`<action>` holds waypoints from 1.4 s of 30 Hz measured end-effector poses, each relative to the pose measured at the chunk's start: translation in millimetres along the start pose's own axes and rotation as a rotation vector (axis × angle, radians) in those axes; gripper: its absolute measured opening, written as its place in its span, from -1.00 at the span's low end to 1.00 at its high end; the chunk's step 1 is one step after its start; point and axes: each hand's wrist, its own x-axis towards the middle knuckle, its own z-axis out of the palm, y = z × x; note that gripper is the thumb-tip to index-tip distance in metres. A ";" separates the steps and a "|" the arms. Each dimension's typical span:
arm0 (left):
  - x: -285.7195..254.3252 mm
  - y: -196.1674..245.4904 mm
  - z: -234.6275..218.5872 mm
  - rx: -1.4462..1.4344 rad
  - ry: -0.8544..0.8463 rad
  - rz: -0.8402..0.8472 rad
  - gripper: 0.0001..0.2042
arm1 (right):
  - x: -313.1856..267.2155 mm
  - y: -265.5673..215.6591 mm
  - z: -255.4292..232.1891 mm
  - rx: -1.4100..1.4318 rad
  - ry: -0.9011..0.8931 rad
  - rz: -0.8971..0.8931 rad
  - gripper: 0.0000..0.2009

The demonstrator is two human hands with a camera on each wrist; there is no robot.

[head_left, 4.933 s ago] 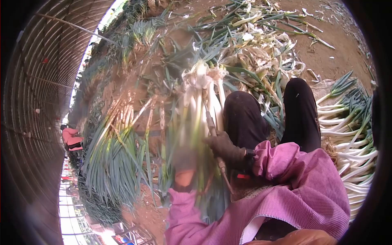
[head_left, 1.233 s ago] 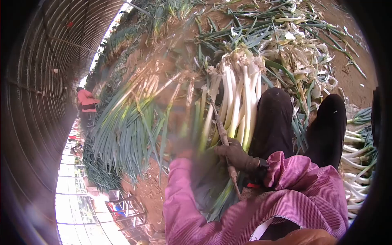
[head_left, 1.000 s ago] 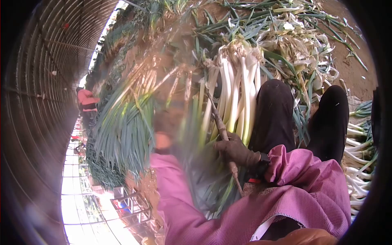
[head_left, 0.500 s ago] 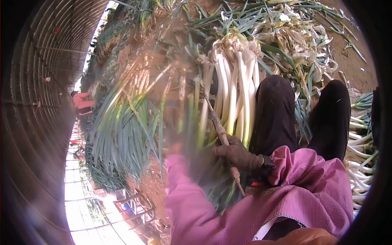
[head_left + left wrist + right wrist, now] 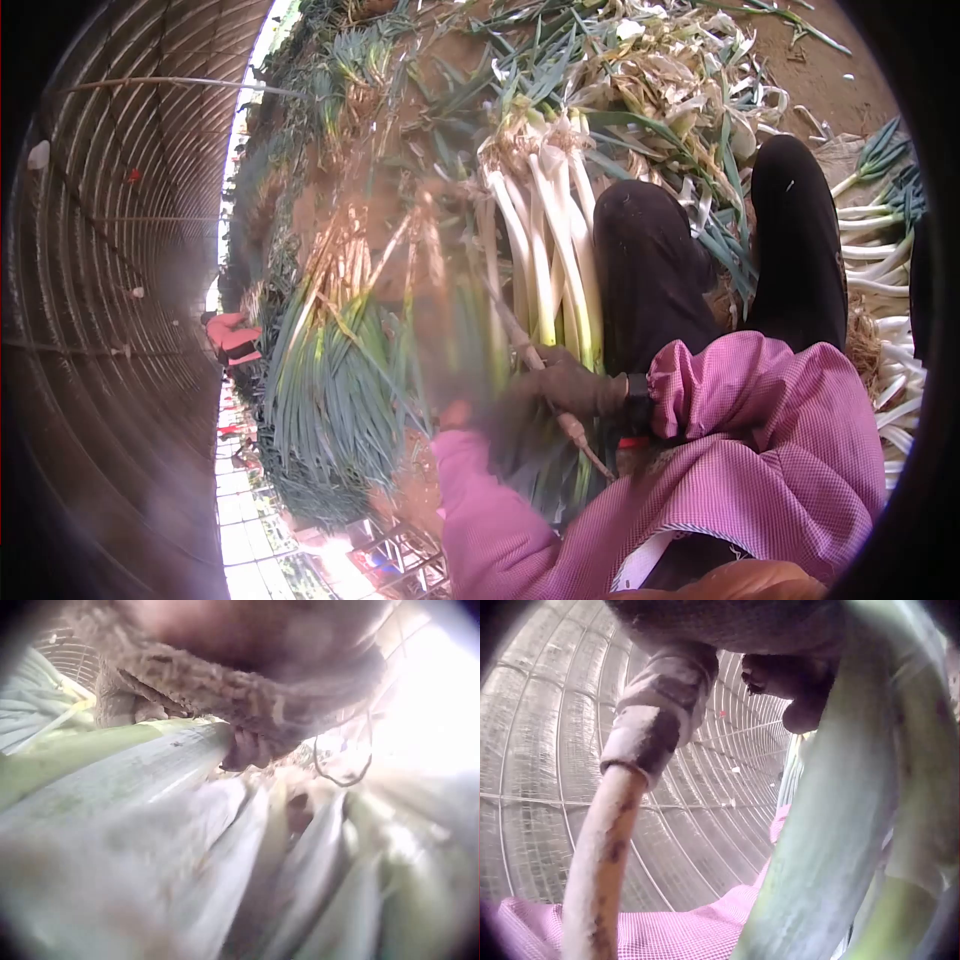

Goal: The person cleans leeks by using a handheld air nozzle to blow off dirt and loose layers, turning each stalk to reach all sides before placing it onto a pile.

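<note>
White-stemmed green onions [image 5: 545,240] lie before the knees in the head view, roots away from the body. The gloved right hand [image 5: 585,388] grips a slim rod-like tool [image 5: 525,345] across their leaves; its hose [image 5: 604,862] hangs down in the right wrist view, beside broad green leaves [image 5: 832,787]. Left of it, the gloved left hand [image 5: 455,372] is blurred over the leaves. In the left wrist view, a pale green stalk [image 5: 172,754] runs into that hand [image 5: 247,697], its fingers curled round the stalk.
Another bundle of onions [image 5: 335,390] lies on the left. Dry peelings [image 5: 680,80] are heaped beyond the knees [image 5: 650,260]. White-stemmed onions [image 5: 880,250] lie at the right. A person in pink [image 5: 232,338] is far left, near the ribbed tunnel wall [image 5: 110,250].
The head view has turned, so the left bundle shows further right and the knees further left. The blurred left hand has moved nearer the right hand, which still grips the tool.
</note>
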 end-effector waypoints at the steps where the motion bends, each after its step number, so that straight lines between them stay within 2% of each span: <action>1: -0.5 7.5 -9.6 -0.006 -0.010 0.056 -0.76 | 0.3 -1.1 1.1 -0.059 -0.021 -0.038 -0.64; 3: 18.0 -1.1 -29.1 0.089 -0.025 0.275 -0.77 | -7.2 -8.5 4.7 0.067 -0.040 0.021 -0.65; 4: 22.8 12.3 -38.4 0.100 -0.065 0.224 -0.78 | -10.6 -12.2 6.3 0.126 -0.044 0.046 -0.65; 6: 29.1 50.8 -58.1 0.112 -0.150 0.142 -0.79 | -14.9 -6.0 11.8 -0.023 0.020 -0.066 -0.66; 7: 33.6 53.0 -53.7 0.096 -0.129 0.395 -0.79 | -18.1 -3.4 13.0 -0.094 0.066 -0.126 -0.67; 9: 44.3 59.3 -37.5 0.058 -0.089 0.914 -0.78 | -26.1 -1.1 13.3 -0.073 0.040 -0.087 -0.68; 10: 49.1 62.5 -30.7 0.070 -0.098 0.973 -0.78 | -29.4 -1.3 12.3 -0.060 0.030 -0.064 -0.69; 12: 54.4 70.8 -15.2 0.099 -0.138 0.917 -0.78 | -32.4 -7.4 6.4 0.039 0.026 -0.026 -0.69; 15: 50.2 76.6 -1.2 0.153 -0.139 0.685 -0.78 | -34.7 -21.9 -2.9 0.040 0.043 0.005 -0.69; 19: 44.1 75.4 7.2 0.162 -0.125 0.599 -0.78 | -31.5 -18.3 -3.2 -0.021 0.023 0.118 -0.70; 20: 42.8 75.4 9.2 0.162 -0.121 0.584 -0.78 | -31.1 -15.5 -1.6 -0.021 0.009 0.148 -0.70; 23: 40.0 75.5 10.1 0.161 -0.113 0.555 -0.78 | -28.4 -9.9 5.5 0.037 0.071 0.034 -0.70; 26: 36.5 77.6 13.7 0.157 -0.108 0.543 -0.78 | -44.6 -29.2 4.1 -0.025 0.044 -0.006 -0.67; 29: 38.3 79.7 14.8 0.152 -0.105 0.532 -0.77 | -38.3 -9.2 12.0 0.048 0.112 -0.049 -0.63; 32: 39.3 79.0 15.4 0.149 -0.105 0.522 -0.77 | -31.9 -2.8 13.2 0.137 0.123 0.004 -0.75; 38: 40.3 79.9 15.1 0.146 -0.104 0.504 -0.77 | -23.0 6.1 18.2 0.076 0.137 0.095 -0.74; 40: 40.0 80.5 16.3 0.146 -0.102 0.501 -0.77 | -32.1 -14.9 14.2 -0.016 0.080 -0.092 -0.73; 42: 39.7 81.6 17.4 0.143 -0.104 0.500 -0.77 | -29.8 -21.1 12.8 -0.005 0.056 -0.165 -0.73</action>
